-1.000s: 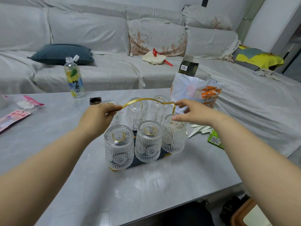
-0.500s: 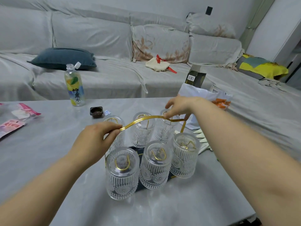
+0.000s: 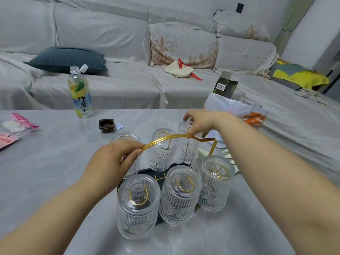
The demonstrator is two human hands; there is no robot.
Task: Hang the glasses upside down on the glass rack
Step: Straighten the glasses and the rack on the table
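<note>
A gold wire glass rack (image 3: 166, 139) with a dark base stands on the grey table (image 3: 55, 162). Several ribbed clear glasses hang upside down on its hoops, among them a near-left glass (image 3: 138, 207), a near-middle glass (image 3: 179, 196) and a near-right glass (image 3: 216, 183). My left hand (image 3: 112, 159) pinches the left end of the rack's arched gold handle. My right hand (image 3: 200, 122) grips the handle's right part, above the far-right glass (image 3: 184, 150). The far-left glass is partly hidden behind my left hand.
A lemon drink bottle (image 3: 80, 92) stands at the table's far side, a small dark dish (image 3: 106, 124) beside it. Pink packets (image 3: 16, 124) lie at the left edge. A white plastic bag (image 3: 239, 111) with a dark box (image 3: 225, 87) sits right of the rack. A grey sofa runs behind.
The view has closed in on the rack. My right hand slid from the handle's right corner inward along the arch. My left hand keeps its pinch on the left end.
</note>
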